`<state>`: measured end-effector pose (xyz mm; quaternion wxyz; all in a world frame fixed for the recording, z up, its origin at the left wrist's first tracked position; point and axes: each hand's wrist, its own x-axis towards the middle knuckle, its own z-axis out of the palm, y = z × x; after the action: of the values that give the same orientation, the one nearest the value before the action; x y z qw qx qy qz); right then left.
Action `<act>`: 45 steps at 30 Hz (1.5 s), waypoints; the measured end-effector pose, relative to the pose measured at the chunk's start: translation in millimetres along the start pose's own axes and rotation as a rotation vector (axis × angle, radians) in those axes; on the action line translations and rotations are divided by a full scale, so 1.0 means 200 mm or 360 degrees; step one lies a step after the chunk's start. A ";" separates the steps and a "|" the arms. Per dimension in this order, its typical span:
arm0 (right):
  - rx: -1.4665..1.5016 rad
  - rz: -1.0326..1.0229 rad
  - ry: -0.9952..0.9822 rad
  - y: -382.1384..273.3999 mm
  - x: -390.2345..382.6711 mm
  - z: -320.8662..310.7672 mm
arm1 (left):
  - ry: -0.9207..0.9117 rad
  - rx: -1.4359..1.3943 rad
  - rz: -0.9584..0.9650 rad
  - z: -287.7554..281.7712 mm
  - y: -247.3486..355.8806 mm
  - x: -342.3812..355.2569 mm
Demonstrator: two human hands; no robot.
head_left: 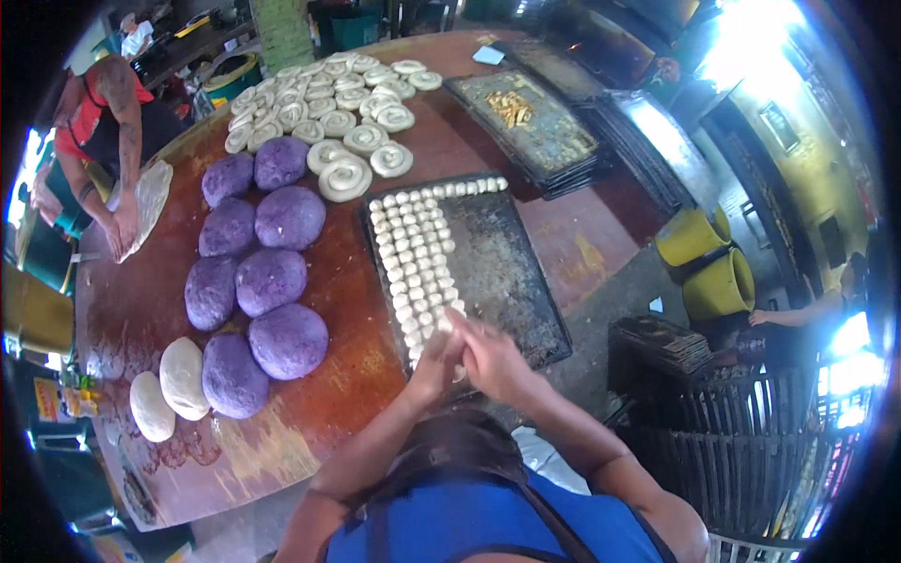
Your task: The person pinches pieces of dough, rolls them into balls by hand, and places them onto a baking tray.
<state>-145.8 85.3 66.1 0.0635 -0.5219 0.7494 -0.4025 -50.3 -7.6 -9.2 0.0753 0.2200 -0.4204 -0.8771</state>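
My left hand (436,364) and my right hand (486,358) meet over the front of a dark baking tray (507,272), fingers curled together; whatever lies between them is hidden. The tray's left part holds several tight rows of small pale dough balls (413,244), and one row runs along its far edge. Left of the tray are several large purple dough mounds (286,338), with pale dough pieces (183,380) at their near end. Coiled pale dough rounds (343,178) cover the back of the table.
The table (216,450) also bears stacked trays (526,131) at back right. A co-worker (99,122) at left presses a flat dough sheet (150,206). Another person's arm (798,314) shows at right, near yellow containers (713,281), a tray stack (657,342) and slatted crates (713,450).
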 end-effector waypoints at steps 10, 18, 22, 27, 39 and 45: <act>0.0750 0.0244 -0.0559 0.28 0.18 -0.07 | -0.0017 0.0612 0.0119 0.07 0.22 -0.04; 0.0270 0.0306 -0.0350 0.95 0.55 0.23 | 0.0640 0.0246 0.0055 0.09 0.13 0.05; 0.0025 0.0230 -0.0200 0.95 0.56 0.29 | 0.0641 -0.0703 0.0483 -0.14 0.07 0.06; 0.0352 0.0384 -0.0588 0.30 0.34 -0.08 | 0.0427 0.0621 0.0516 0.02 0.21 -0.04; -0.0174 -0.0116 0.0207 -0.03 -0.06 -0.02 | 0.0104 -0.0122 -0.0117 0.07 0.07 -0.06; 0.0020 0.0005 -0.0023 0.08 0.13 -0.03 | -0.0239 0.0520 0.0386 0.06 0.09 -0.02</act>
<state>-172.7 69.8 67.5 0.0728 -0.5231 0.7473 -0.4032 -52.4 -9.1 13.0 0.1121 0.1110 -0.5847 -0.7958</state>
